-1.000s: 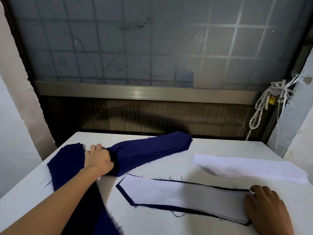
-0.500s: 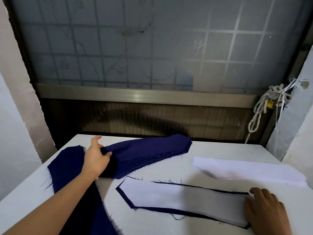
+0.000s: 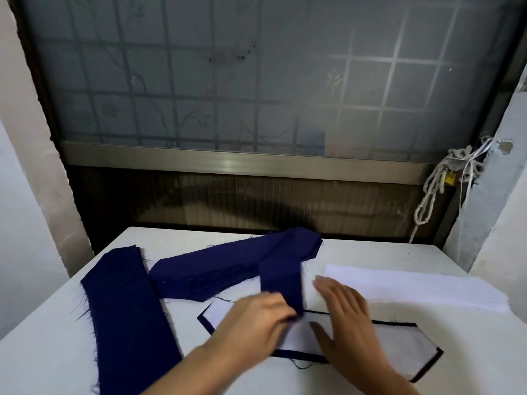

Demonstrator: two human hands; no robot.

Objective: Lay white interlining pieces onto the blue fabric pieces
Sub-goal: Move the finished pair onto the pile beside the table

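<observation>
my left hand [image 3: 256,317] is over the middle of the white surface [image 3: 42,352]. its fingers [image 3: 281,307] are curled, pinching the near end of one blue piece [image 3: 281,280]. that piece runs away from me as a narrow band, and its far end lies on the blue stack [image 3: 216,272] at the back of the surface. the pinch is blurred, so i cannot tell which fingers hold it.

my right hand [image 3: 345,317] is just beside the left, fingers straight and close together. its palm faces down over a white interlining piece [image 3: 396,349] that lies on a blue base piece [image 3: 299,357]. only a thin dark border of the blue shows around the white. i cannot tell whether the palm touches the white or hovers above it. the pinched end of the blue piece hangs over the left part of this layered pair.

the white interlining stack [image 3: 413,286] lies to the right, behind my right hand, near the blue stack's far end but apart from it. a second blue pile [image 3: 125,315] runs along the left side of the surface, with frayed threads at its edges. behind the surface is a frosted window [image 3: 256,81], and a coil of pale rope [image 3: 433,189] hangs at its right.
</observation>
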